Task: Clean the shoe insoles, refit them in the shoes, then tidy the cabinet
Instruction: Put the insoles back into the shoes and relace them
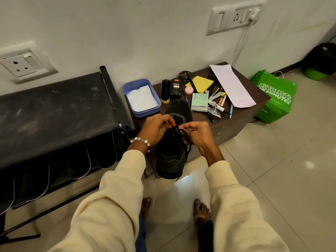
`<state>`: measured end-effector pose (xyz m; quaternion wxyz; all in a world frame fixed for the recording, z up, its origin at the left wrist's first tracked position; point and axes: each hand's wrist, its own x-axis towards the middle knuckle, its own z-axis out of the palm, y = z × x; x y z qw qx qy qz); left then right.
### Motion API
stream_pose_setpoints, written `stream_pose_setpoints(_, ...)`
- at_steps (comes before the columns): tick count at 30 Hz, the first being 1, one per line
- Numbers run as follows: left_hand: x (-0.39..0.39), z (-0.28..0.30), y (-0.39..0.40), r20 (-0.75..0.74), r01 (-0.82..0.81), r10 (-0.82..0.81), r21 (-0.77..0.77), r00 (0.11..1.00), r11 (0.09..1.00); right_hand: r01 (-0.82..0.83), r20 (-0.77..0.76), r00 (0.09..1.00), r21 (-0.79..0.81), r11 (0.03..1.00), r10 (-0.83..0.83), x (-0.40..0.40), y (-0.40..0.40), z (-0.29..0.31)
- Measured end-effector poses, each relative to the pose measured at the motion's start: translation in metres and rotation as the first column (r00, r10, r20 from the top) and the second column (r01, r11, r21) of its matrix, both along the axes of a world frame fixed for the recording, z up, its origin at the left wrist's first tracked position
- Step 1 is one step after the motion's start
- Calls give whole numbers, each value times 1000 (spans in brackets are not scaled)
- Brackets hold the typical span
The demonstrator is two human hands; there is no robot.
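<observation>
You steady the black shoe (171, 157) at the tabletop's (241, 113) near edge | left hand (156, 128) and right hand (195, 133) each pinch its lace (188, 148), likely tying | insole (179, 108) lies beyond.

White wall (145, 33) with socket plates (234, 16), glossy pale tiled floor (281, 170), black rack (54, 110) at left

The black shoe (170, 157) is showing a matt, cloth-like upper with woven laces (186, 142). The blue tub (127, 88) at the cabinet's left edge is looking like smooth plastic. The cabinet top (254, 99) is reading as dark wood-grain laminate. The floor tiles (272, 170) are shining glossy, and the cream sleeves (116, 197) are looking like soft knit.
</observation>
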<state>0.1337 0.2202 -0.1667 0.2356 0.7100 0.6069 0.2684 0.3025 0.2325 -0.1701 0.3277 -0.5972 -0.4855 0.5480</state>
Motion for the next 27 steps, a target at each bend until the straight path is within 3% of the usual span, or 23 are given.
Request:
stream_pose_setpoints(7,8,-7,-1,-6,-112,113,77,994,991,-16,54,998,74,997,12,-8,0,3)
stream_pose_setpoints(12,14,-11,-3,-15,-182,185,101,983,978,-92,311,949,144,985,43,-15,1,4)
stream_pose_setpoints(15,18,-12,-4,-16,-234,237,102,971,967,-97,380,925,214,972,8,-17,-1,4)
stream_pose_setpoints(19,23,-13,-6,1,-288,290,129,957,949,-55,355,934,280,958,-50,-17,-1,3)
stream_pose_setpoints(25,22,-14,-6,47,-300,296,140,954,944,-42,177,984,178,983,10,-7,5,1)
stream_pose_setpoints(27,23,-14,-6,48,-305,302,141,952,942,-45,194,981,169,985,11,-7,5,1)
